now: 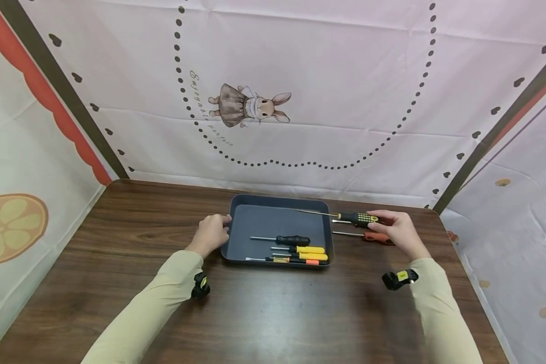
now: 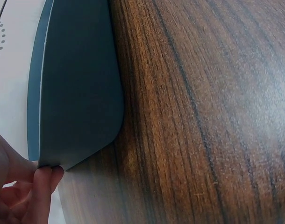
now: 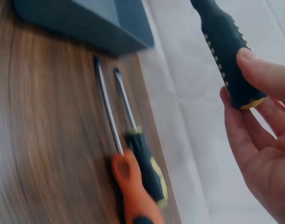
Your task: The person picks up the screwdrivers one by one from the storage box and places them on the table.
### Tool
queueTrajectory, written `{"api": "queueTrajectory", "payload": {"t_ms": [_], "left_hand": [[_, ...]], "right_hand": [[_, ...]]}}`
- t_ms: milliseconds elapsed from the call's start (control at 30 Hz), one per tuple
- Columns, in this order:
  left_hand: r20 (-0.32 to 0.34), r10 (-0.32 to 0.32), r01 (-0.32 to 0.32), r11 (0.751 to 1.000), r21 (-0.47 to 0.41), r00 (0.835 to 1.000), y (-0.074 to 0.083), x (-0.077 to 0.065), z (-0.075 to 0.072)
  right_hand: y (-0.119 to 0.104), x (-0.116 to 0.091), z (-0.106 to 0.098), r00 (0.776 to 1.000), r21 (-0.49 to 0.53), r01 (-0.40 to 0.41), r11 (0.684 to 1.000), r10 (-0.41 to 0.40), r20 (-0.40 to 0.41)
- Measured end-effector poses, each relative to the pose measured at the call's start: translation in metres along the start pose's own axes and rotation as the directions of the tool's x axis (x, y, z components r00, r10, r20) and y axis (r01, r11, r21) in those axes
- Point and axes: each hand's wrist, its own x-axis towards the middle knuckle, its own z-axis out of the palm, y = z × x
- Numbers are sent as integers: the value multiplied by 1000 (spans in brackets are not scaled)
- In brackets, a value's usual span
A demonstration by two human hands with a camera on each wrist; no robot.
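My right hand (image 1: 398,230) holds a screwdriver (image 1: 356,218) by the end of its black-and-yellow handle, with its long shaft reaching left over the tray's right rim. In the right wrist view, the thumb and fingers pinch that handle (image 3: 229,56). My left hand (image 1: 211,234) pinches the left wall of the dark grey tray (image 1: 250,220); the left wrist view shows its fingers at the tray's corner (image 2: 53,158). Inside the tray lie a black screwdriver (image 1: 293,240), two yellow-handled screwdrivers (image 1: 310,249) and a thin one with an orange end (image 1: 314,262).
On the table right of the tray lie an orange-handled screwdriver (image 3: 128,177) and a black-and-yellow one (image 3: 147,163), side by side. A printed cloth (image 1: 346,101) hangs behind the wooden table (image 1: 273,313), with more cloth at both sides.
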Motion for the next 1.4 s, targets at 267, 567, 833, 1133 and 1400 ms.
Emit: {"api": "queueTrajectory", "payload": {"t_ms": [267,567,833,1133,1400], "left_hand": [[-12,18,-18,1000,18,1000,1,0,0],[-2,-9,9,1000,8,1000,3,-2,-3],[-4,-13,13,1000,7,1000,3,-2,-3],[-10,2,-2,1000,-2,1000,1,0,0],[3,-20,20,1000,-14,1000,3,-2,-1]], "right_hand": [[20,-21,-34,998,-99,-46,994,42,-38],[41,-33,-49,997,-120,-80,990,78,-27],[65,-41,-45,989,-89,-149,985,147,-37],[77,-45,-41,972,-103,-232,967,227,-56],[90,-44,-34,970,-63,-242,968,242,-15]]}}
